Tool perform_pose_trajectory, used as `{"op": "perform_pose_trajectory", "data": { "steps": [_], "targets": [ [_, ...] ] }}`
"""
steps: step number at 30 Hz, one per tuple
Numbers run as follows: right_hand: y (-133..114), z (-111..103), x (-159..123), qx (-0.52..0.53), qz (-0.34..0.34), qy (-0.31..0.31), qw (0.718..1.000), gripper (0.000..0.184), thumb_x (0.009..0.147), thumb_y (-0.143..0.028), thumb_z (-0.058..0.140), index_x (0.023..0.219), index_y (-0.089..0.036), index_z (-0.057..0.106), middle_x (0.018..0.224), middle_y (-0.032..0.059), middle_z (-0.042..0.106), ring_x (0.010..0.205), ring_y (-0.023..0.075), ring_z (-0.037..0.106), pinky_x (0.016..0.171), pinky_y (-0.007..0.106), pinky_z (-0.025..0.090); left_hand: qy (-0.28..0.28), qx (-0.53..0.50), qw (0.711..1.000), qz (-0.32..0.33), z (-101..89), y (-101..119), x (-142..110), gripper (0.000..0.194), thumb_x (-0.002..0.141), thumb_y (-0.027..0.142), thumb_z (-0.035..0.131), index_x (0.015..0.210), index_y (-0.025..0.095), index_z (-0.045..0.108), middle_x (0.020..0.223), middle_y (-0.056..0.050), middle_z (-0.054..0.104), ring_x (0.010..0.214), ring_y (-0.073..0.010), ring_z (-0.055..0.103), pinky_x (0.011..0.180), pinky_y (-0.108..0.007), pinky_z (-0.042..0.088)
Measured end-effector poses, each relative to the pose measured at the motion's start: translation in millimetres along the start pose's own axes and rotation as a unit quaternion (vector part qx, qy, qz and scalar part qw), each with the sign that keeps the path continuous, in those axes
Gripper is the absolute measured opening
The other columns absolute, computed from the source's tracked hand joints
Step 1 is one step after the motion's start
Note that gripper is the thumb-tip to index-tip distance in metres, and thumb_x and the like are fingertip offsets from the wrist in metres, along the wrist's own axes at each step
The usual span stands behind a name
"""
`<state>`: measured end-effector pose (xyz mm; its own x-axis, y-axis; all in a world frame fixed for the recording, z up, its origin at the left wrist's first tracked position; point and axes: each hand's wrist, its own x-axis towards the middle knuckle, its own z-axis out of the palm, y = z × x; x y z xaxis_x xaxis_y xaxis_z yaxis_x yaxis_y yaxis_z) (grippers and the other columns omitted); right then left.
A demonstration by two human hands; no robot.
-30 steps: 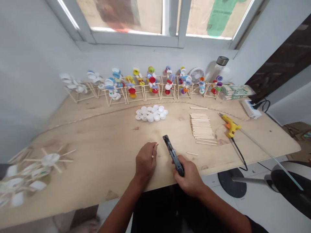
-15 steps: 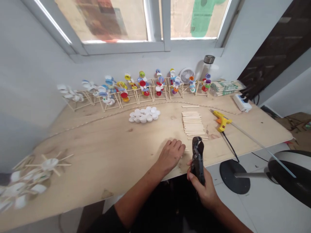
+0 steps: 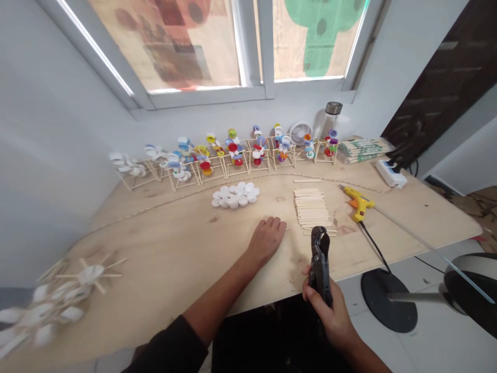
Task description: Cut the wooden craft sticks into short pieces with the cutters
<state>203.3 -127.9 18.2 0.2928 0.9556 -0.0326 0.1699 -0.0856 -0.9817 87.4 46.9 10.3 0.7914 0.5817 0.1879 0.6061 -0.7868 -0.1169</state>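
Observation:
My left hand (image 3: pixel 267 238) rests on the wooden table with its fingers curled down. The pale tip of a short wooden stick (image 3: pixel 288 229) shows just past its fingertips; the rest is hidden under the hand. Held upright over the table's front edge are black pliers (image 3: pixel 320 259), their jaws pointing away from me. My right hand (image 3: pixel 330 311) is wrapped round their handles. Beyond both hands lies a stack of cut wooden sticks (image 3: pixel 312 210), with a single stick (image 3: pixel 307 181) behind it. White bottle caps (image 3: pixel 235 195) sit in a cluster ahead of my left hand.
A yellow glue gun (image 3: pixel 357 202) lies right of the sticks, near a power strip (image 3: pixel 391 173). Several stick frames with coloured cap wheels (image 3: pixel 258 153) line the wall. Stick-and-cap wheels (image 3: pixel 92 273) lie at left. A cord (image 3: pixel 186 190) crosses the table.
My left hand has moved away from me and slightly left, to a spot beside the stick stack. My right hand still grips the pliers. The view has shifted a little.

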Motion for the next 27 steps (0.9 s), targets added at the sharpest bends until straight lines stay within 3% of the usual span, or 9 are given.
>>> {"op": "perform_pose_trajectory", "data": {
  "steps": [6, 11, 16, 22, 27],
  "targets": [
    [7, 1, 1, -0.023, 0.005, 0.006, 1.0, 0.03, 0.083, -0.042, 0.05, 0.099, -0.018, 0.058, 0.071, 0.0044, 0.058, 0.071, 0.0215, 0.057, 0.07, 0.033, 0.046, 0.01, 0.005, 0.999, -0.037, 11.0, -42, 28, 0.012, 0.085, 0.01, 0.04, 0.088, 0.015, 0.051, 0.088, -0.008, 0.054, 0.083, -0.0204, 0.05, 0.067, -0.032, 0.037],
    [9, 7, 0, 0.014, 0.02, 0.029, 0.999, 0.033, 0.081, -0.047, 0.05, 0.1, -0.02, 0.057, 0.065, 0.0011, 0.055, 0.063, 0.0197, 0.055, 0.058, 0.028, 0.044, 0.032, -0.012, 0.998, -0.052, 14.7, -50, 37, 0.012, 0.085, 0.011, 0.041, 0.088, 0.016, 0.051, 0.088, -0.006, 0.054, 0.084, -0.0197, 0.05, 0.069, -0.031, 0.038],
    [11, 12, 2, 0.002, 0.035, 0.042, 0.999, 0.035, 0.079, -0.049, 0.053, 0.099, -0.02, 0.058, 0.068, 0.0012, 0.056, 0.065, 0.0201, 0.055, 0.062, 0.028, 0.044, 0.069, -0.059, 0.991, -0.097, 17.4, -50, 28, 0.015, 0.085, 0.013, 0.041, 0.092, 0.018, 0.053, 0.09, -0.006, 0.055, 0.084, -0.0192, 0.051, 0.073, -0.032, 0.039],
    [6, 12, 6, 0.001, 0.034, 0.023, 0.999, 0.034, 0.08, -0.045, 0.053, 0.101, -0.019, 0.058, 0.075, 0.0029, 0.059, 0.068, 0.0196, 0.055, 0.068, 0.029, 0.044, 0.106, -0.143, 0.961, -0.212, 16.8, -53, 9, 0.021, 0.087, 0.013, 0.036, 0.101, 0.017, 0.051, 0.097, -0.008, 0.058, 0.091, -0.0195, 0.054, 0.079, -0.033, 0.041],
    [1, 9, 9, -0.019, 0.029, 0.004, 0.999, 0.03, 0.08, -0.041, 0.055, 0.098, -0.018, 0.059, 0.07, 0.0015, 0.057, 0.068, 0.0192, 0.055, 0.07, 0.029, 0.045, 0.088, -0.198, 0.935, -0.28, 7.9, -50, -3, 0.027, 0.091, 0.018, 0.024, 0.104, 0.018, 0.048, 0.085, -0.004, 0.062, 0.079, -0.0152, 0.059, 0.067, -0.025, 0.042]
  ]
}}
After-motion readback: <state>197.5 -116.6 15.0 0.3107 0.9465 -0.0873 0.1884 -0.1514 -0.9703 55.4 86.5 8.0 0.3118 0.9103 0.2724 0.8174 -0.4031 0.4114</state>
